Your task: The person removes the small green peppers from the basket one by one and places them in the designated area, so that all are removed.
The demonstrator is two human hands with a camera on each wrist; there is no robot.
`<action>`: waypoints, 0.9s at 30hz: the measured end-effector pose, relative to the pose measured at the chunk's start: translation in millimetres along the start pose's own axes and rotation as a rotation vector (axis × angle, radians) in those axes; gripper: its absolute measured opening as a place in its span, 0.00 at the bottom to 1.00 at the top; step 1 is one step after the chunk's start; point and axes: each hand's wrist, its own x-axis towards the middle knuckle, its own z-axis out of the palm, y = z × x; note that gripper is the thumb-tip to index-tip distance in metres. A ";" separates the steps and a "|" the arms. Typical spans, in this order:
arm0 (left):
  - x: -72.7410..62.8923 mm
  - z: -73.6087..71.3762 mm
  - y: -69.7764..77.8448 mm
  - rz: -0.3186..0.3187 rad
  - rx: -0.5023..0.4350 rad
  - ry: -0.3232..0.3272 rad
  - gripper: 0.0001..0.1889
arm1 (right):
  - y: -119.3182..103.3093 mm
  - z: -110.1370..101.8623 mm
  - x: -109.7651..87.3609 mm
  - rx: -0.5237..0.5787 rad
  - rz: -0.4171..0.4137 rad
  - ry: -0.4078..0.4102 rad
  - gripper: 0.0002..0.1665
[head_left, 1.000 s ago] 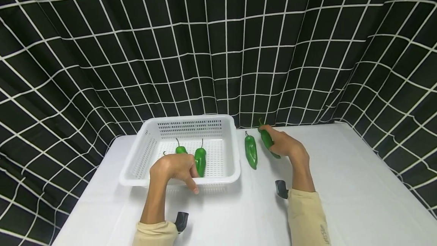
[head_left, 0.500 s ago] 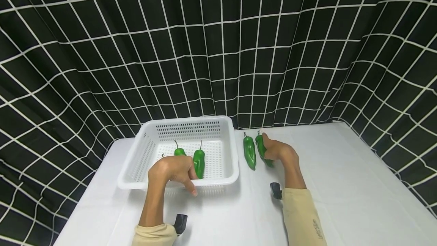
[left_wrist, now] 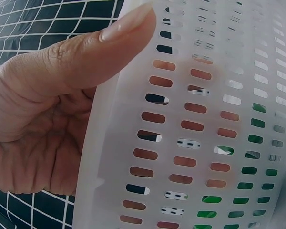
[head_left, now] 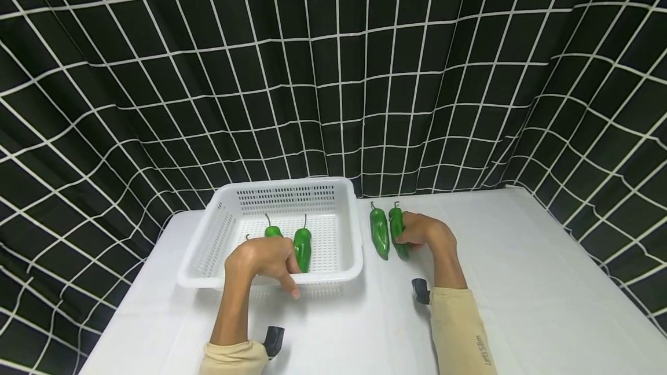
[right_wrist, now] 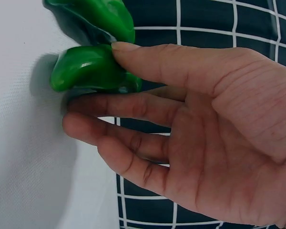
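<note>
My left hand (head_left: pixel 263 259) grips the front rim of the white plastic basket (head_left: pixel 357 242). Its thumb (left_wrist: pixel 128 36) lies outside the wall, and the fingers show through the slots from inside. In the basket are a green pepper (head_left: pixel 303 249) and another green pepper (head_left: pixel 272 231) partly hidden by that hand; a further stem shows at its left. Right of the basket, my right hand (head_left: pixel 429 233) pinches a green pepper (right_wrist: pixel 88 69) at the table, thumb on one side and fingers along the other. Close beside it lies a second green pepper (head_left: pixel 379 233), stem pointing away.
A white cloth (head_left: pixel 375 323) covers the table. Behind and along both sides hangs a black curtain with a white grid (head_left: pixel 333 74), close to the table's back edge. A dark wrist device (head_left: pixel 273 340) sits at the left sleeve, and a similar dark device (head_left: pixel 421 291) at the right.
My right hand has moved left with its pepper, which now lies alongside the other one, nearly parallel. The hand has slid lower along it. My left hand keeps its grip on the basket.
</note>
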 end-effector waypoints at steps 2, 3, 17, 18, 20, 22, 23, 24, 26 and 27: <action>-0.1 0.8 -0.7 -0.001 -0.006 0.003 0.14 | -0.9 0.0 0.2 -0.004 -0.002 0.004 0.08; -0.3 1.2 -0.9 -0.003 -0.009 0.002 0.14 | -1.2 0.2 0.6 -0.002 -0.005 0.003 0.09; -0.5 -0.7 0.0 -0.014 0.005 0.003 0.15 | -5.2 0.4 -1.0 -0.038 0.014 0.004 0.22; -0.6 -0.6 0.2 -0.015 0.005 0.001 0.15 | -5.2 0.3 -1.1 -0.039 0.020 0.003 0.22; -0.7 -0.6 0.3 -0.015 0.001 0.002 0.15 | -5.5 0.5 -1.6 -0.037 0.026 -0.002 0.22; -1.2 -1.0 0.7 -0.016 0.003 0.002 0.15 | -5.7 1.1 -1.6 -0.030 0.028 -0.005 0.23; -1.3 -1.1 0.7 -0.015 0.002 0.002 0.15 | -5.7 1.4 -1.4 -0.031 0.027 -0.006 0.22; -1.4 -1.1 0.8 -0.012 0.000 0.002 0.15 | -5.8 1.7 -1.3 -0.032 0.026 -0.007 0.22; -2.0 -1.3 1.0 -0.007 0.001 0.001 0.15 | -6.1 2.1 -1.2 -0.033 0.029 -0.008 0.21; -2.2 -1.3 1.1 -0.005 0.000 0.001 0.14 | -6.2 2.1 -1.0 -0.034 0.032 -0.005 0.21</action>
